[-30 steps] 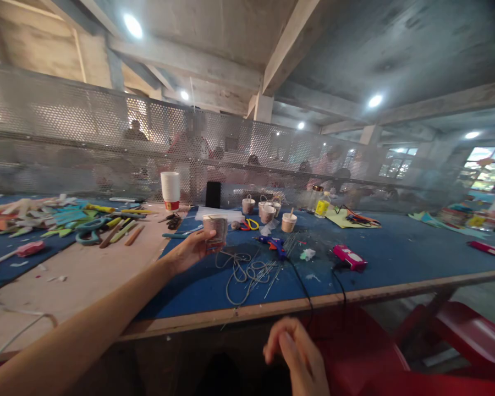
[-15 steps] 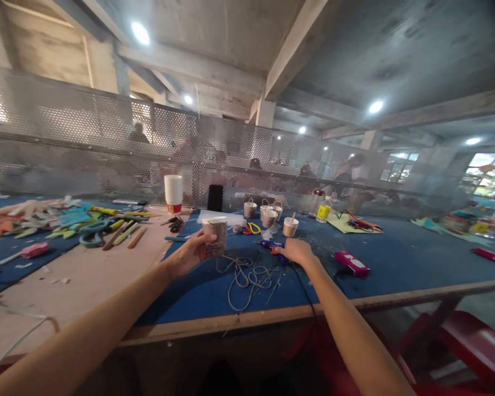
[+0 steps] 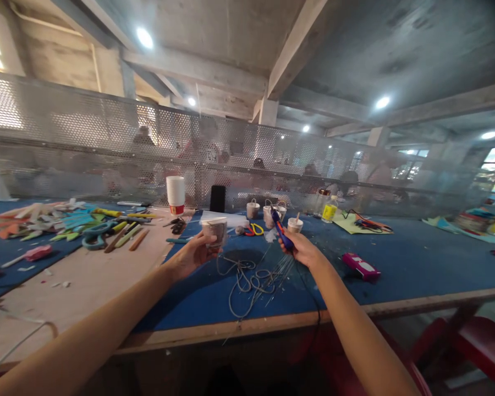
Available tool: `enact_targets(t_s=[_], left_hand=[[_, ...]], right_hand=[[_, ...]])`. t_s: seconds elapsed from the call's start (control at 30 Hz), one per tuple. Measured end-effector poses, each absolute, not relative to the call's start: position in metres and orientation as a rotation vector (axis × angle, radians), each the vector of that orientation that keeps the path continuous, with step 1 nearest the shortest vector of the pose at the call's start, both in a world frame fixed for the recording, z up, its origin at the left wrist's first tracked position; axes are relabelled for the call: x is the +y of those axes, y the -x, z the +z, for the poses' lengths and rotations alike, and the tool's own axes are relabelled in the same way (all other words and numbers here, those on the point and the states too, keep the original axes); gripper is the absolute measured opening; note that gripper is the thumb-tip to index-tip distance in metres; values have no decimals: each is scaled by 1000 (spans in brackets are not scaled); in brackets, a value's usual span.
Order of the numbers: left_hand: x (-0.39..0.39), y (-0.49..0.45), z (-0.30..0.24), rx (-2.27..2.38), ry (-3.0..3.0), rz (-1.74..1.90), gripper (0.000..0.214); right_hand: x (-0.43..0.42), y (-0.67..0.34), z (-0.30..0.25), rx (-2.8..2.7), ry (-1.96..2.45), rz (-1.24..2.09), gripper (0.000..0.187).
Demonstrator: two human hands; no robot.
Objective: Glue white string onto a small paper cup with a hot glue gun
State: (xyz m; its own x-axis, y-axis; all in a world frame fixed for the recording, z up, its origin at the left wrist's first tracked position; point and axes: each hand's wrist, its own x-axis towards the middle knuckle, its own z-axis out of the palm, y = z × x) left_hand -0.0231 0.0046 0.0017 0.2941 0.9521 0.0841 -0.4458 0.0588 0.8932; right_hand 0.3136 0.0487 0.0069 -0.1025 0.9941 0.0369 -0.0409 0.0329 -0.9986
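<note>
Room: bare concrete ceiling (image 3: 214, 33) overhead, lamps glaring, and a perforated metal screen (image 3: 231, 144) running behind the counter (image 3: 421, 258), blurred figures showing through it.
Left hand (image 3: 193, 255): fingers clamped round a small cup (image 3: 215, 232), thumb on the near side, and up it sits, clear of the counter, white rim on top!
Right hand (image 3: 305, 249): fingers closed on a blue glue gun (image 3: 282, 231), lifted off the counter, tip angled up and away; its cord drops below the fingers towards the front edge.
Between the hands: grey string (image 3: 247, 278) sprawls in loops, nearer the viewer than either set of fingers, while scissors (image 3: 256, 229) with red and yellow handles lie beyond.
Past the right fingers: a cup with a stick (image 3: 295, 225) just behind them, and cups with looped handles (image 3: 269, 218) clustered behind the gun's tip.
Right of those fingers: a pink-and-white object (image 3: 360, 267) near, a yellow-labelled bottle (image 3: 329, 209) farther back.
Left of the left fingers: a stack of paper cups (image 3: 175, 196) at the back, blue-handled scissors (image 3: 95, 236) well apart, then a heap of coloured pieces (image 3: 41, 219).
</note>
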Motion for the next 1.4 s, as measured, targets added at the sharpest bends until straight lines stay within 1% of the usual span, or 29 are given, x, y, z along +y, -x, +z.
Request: enact_targets(t_s=[0.07,0.13,0.23,0.3,0.37,0.5,0.57,0.7,0.83,1.0,1.1,1.27,1.4], left_hand=[[5,23,1,644,-985,1174,34],[6,23,1,649,-963,1169,34],[5,23,2,671,-927,1191,31],[5,23,4,674,-931,1206,32],[4,23,5,666,-952,1207,33],[3,22,6,662,-967,1211,31],[2,20,6,659,-986,1210,32],[0,15,8,630,-1035,1212,39],[1,14,6,662,-1029,1202,32],[5,17,1,661,-1017,1190,27],[5,17,2,606,-992,1205,24],[5,18,8,654,-892,1251,24],[4,18,7,647,-950,1243,27]], right_hand=[[48,-302,17,-1108,914,1477,28],[48,-286,29,-1044,797,1562,27],[48,-254,43,-1063,548,1680,33],[49,-232,46,-1110,467,1732,35],[49,-212,44,-1163,461,1685,36],[43,-191,30,-1259,524,1485,41],[36,-188,25,-1313,530,1458,42],[24,-185,22,-1353,504,1556,42],[19,-181,21,-1364,450,1685,40],[13,-180,21,-1459,417,1759,42],[11,-181,21,-1509,438,1679,41],[18,-186,23,-1520,536,1286,34],[22,-192,26,-1549,654,1100,32]])
